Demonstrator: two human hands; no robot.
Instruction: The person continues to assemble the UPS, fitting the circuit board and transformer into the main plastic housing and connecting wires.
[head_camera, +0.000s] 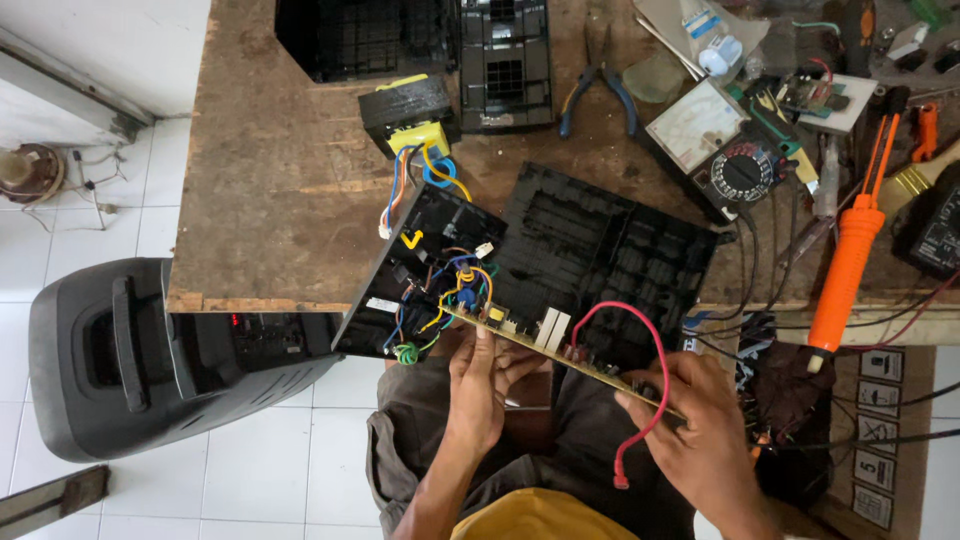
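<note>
A worn wooden counter (280, 180) stands over white floor tiles (260, 460), cluttered with pliers (597, 85), a multimeter (722, 150) and an orange soldering tool (845, 265). Beyond its front edge, the circuit board (545, 345) is held edge-on, its long axis slanting from upper left to lower right. The left hand (482, 385) pinches its left part; the right hand (700, 420) seems closed around its right end, where a red wire (640, 345) loops.
</note>
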